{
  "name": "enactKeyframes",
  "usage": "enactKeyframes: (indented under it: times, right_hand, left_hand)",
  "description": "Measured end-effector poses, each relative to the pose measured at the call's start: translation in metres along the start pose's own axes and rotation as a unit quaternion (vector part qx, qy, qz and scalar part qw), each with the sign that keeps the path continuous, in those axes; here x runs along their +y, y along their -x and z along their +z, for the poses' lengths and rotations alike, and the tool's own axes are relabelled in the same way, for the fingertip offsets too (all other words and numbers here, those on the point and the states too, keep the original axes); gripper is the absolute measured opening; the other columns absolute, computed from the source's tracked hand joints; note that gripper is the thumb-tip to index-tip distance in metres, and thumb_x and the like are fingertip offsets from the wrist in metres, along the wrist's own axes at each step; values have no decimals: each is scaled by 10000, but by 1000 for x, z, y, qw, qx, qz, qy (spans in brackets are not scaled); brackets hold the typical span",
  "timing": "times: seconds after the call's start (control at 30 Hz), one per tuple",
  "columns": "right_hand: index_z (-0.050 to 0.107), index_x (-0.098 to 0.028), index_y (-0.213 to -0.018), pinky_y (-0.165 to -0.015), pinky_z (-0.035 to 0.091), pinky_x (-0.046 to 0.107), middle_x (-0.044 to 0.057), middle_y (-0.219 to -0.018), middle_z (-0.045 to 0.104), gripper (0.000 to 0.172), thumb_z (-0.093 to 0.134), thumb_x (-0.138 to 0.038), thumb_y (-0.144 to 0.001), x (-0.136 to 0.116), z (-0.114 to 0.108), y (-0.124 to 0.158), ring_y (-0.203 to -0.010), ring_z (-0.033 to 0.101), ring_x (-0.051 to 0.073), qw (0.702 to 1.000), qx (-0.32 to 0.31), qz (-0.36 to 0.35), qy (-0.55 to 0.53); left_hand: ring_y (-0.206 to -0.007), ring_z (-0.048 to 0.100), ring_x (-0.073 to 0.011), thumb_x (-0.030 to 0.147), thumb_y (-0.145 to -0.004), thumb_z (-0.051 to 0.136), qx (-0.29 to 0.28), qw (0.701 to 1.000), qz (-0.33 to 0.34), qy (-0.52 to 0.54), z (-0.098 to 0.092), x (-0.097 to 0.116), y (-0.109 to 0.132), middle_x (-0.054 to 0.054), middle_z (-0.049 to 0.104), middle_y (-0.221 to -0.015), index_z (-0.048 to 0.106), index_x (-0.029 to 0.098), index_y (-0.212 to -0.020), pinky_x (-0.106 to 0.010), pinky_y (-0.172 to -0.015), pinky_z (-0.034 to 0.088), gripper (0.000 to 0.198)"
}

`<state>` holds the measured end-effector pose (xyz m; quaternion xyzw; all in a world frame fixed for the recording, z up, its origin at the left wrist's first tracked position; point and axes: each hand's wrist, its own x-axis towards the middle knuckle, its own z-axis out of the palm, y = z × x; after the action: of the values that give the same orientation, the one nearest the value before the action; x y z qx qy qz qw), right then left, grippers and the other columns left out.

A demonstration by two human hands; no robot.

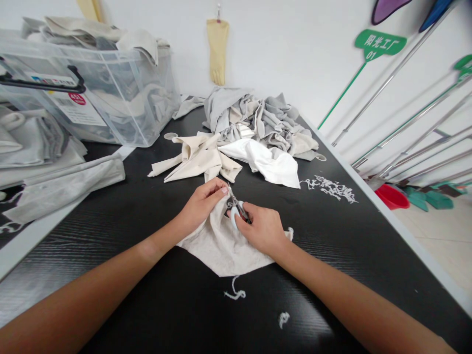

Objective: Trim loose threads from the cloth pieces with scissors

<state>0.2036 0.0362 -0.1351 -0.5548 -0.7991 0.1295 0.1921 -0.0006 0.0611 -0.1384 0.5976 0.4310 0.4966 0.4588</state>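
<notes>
A beige cloth piece (221,246) lies on the black table (147,305) in front of me. My left hand (201,204) pinches its upper edge, fingers closed on the fabric. My right hand (260,228) is closed around small thread snips (236,209) with a pale handle, whose blades point at the cloth edge beside my left fingertips. Loose white thread scraps (235,294) lie just below the cloth.
Further back lie beige cloths (199,160), a white cloth (269,162) and a grey fabric heap (258,118). A pile of thread trimmings (332,188) sits at right. Clear bins (110,93) of fabric stand at left. Metal poles (405,123) lean on the wall.
</notes>
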Motion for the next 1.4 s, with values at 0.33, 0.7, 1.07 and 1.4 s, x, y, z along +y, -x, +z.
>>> enactKeyframes:
  times: [0.33,0.7,1.07,1.4]
  right_hand:
    - [517,-208,-705,-587,179,316,-32,-610,581,431,594,-520,-991,1,0,1,-518,418,111,1000,-5,-7,3]
    - [554,-207,-706,-597,198,323,-4,-623,604,460,530,-519,-1043,-2,-1,3,-548,460,130,999,-23,-24,10]
    - [510,-210,-684,-600,187,329,-3,-607,590,480,534,-523,-1047,-5,0,4,-544,449,135,999,-23,-18,18]
    - [500,-200,-654,-596,196,313,-21,-603,572,502,517,-489,-1063,-5,0,5,-546,429,121,999,-32,-13,-34]
  left_hand:
    - [-866,580,-176,406,-1007,599,-2,999,16,-30,5,5,3,-7,640,-909,666,207,-952,-285,-817,445,217]
    - [-866,574,-178,411,-1005,589,12,1000,2,1,13,3,7,-5,628,-899,638,212,-908,-279,-818,460,227]
    - [-866,558,-172,380,-1025,560,8,1000,11,-6,16,3,8,3,603,-891,620,212,-896,-286,-830,445,220]
    - [-862,557,-173,376,-1042,530,14,1000,5,-20,16,1,10,-1,598,-892,616,208,-920,-287,-824,450,224]
